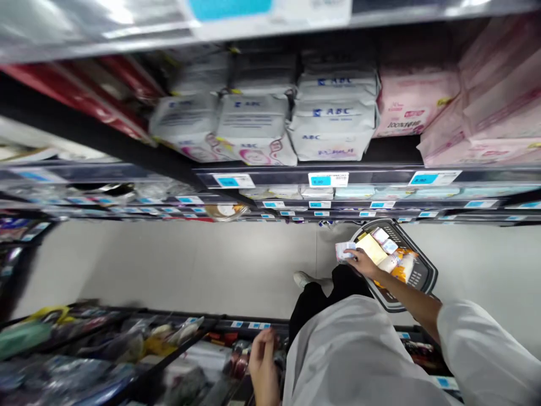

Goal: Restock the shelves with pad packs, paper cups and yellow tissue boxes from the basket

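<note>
A small white package with pale printing (344,251) is pinched in the right hand's grip (357,261), right beside the dark grey plastic shopping basket (413,270); the left hand (264,361) is held near the lower shelf, its grip's spread impossible to tell.

In front of me, the floor (169,259) gives open way between the shelves; the basket (416,269) blocks my right side near the shelf (296,176).
</note>
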`<state>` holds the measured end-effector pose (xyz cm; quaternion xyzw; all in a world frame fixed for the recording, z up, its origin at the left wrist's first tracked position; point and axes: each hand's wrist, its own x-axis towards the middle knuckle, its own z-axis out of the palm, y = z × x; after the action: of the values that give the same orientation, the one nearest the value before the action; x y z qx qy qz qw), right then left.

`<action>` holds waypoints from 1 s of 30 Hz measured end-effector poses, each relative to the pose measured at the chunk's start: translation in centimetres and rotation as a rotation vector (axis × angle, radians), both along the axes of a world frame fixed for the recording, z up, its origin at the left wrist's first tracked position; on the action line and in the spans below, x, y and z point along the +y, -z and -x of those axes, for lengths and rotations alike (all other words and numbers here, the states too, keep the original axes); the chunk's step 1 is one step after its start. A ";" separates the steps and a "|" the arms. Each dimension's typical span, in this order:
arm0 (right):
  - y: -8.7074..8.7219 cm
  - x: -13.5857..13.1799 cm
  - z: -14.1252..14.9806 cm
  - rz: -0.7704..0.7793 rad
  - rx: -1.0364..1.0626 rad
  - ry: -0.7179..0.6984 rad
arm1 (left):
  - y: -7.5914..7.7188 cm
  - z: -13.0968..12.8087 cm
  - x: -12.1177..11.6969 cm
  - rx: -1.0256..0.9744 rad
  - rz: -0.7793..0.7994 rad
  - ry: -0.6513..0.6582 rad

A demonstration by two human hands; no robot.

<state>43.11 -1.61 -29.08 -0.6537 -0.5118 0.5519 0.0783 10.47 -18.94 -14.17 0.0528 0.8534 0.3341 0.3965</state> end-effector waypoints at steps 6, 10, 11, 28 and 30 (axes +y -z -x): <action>-11.3 -1.1 5.7 -0.182 0.243 -0.072 | -1.5 -1.6 7.5 -0.201 -0.310 0.132; -18.3 -1.7 9.2 -0.269 0.404 -0.074 | -3.1 -1.2 10.0 -0.293 -0.446 0.216; -19.7 -1.8 10.0 -0.289 0.439 -0.076 | -3.8 -1.0 10.4 -0.333 -0.483 0.241; -29.4 -3.8 18.7 -0.352 0.560 -0.253 | -11.3 6.4 11.1 -0.619 -0.723 0.348; -29.5 -3.9 19.2 -0.313 0.616 -0.229 | -11.5 7.2 11.1 -0.558 -0.749 0.346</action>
<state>23.86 -5.54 0.44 -0.3752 -0.6123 0.6433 0.2655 3.28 -7.86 -2.64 0.2410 0.5149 0.5484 0.6133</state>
